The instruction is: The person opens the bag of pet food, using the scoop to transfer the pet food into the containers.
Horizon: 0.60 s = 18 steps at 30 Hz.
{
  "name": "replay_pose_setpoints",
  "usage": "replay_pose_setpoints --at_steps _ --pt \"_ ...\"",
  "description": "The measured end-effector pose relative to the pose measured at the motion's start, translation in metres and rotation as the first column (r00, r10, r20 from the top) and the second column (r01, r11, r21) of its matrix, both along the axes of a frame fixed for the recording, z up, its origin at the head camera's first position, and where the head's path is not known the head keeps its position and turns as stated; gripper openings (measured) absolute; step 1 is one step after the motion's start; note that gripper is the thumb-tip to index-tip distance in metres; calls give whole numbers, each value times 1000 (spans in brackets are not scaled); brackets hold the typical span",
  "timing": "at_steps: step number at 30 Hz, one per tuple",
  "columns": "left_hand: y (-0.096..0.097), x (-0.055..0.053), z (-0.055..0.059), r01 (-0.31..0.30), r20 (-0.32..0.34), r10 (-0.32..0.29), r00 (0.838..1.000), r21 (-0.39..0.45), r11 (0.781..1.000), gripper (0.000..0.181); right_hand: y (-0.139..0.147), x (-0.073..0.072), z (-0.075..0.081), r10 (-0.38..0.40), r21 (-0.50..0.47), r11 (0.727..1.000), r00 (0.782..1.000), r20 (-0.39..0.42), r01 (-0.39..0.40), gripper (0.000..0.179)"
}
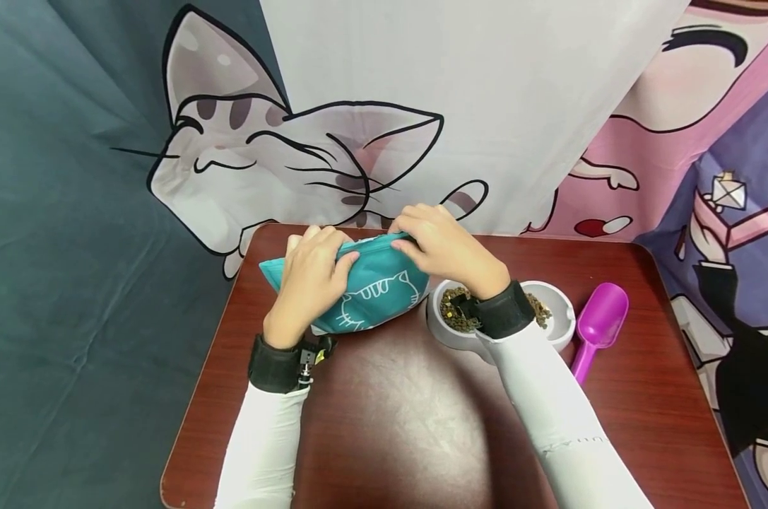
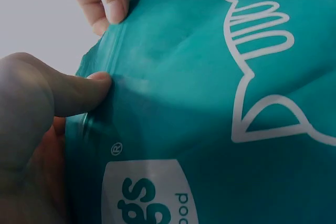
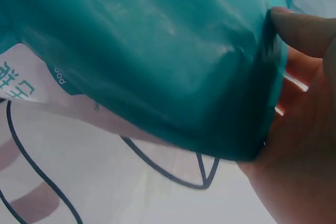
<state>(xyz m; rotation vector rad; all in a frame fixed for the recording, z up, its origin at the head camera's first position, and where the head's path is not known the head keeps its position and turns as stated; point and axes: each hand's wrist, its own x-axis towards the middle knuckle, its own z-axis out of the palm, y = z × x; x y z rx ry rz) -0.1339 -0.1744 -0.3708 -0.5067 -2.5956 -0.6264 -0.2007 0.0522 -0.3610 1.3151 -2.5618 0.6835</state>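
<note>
A teal pet food bag (image 1: 384,283) with a white cat line drawing lies tilted near the table's back edge, between both hands. My left hand (image 1: 315,272) pinches its top edge, thumb on the front and fingers behind. Farther along the same edge, my right hand (image 1: 444,244) grips the top corner between thumb and fingers. In the left wrist view, a ridged seal strip (image 2: 111,51) runs along the edge of the bag between the two thumbs. Seen from the right wrist, the bag's corner (image 3: 252,140) sits against my right palm. The bag's inside is hidden.
Under my right wrist stands a white double bowl (image 1: 450,338) with brown pellets (image 1: 458,311) in it, partly covered by the arm. A purple scoop (image 1: 603,317) lies right of it on the brown table (image 1: 396,424). Printed cat cloth (image 1: 371,63) hangs behind the table.
</note>
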Motion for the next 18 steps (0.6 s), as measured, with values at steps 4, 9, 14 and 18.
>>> replay_pose_setpoints --at_steps 4,9,14,18 --pt "3 0 -1 -29 -16 29 999 -22 999 14 6 0 -1 5 -44 999 1000 30 -4 9" --pt "16 -2 1 -47 -69 42 997 -78 996 25 9 0 -4 2 -83 997 1000 6 -2 9" --pt "29 -6 5 -21 -87 12 996 -99 995 26 8 2 -4 -27 -85 996 998 -59 21 7" --pt "31 -8 6 -11 -70 6 998 -81 997 21 5 7 0 -60 -39 998 986 -153 54 6"
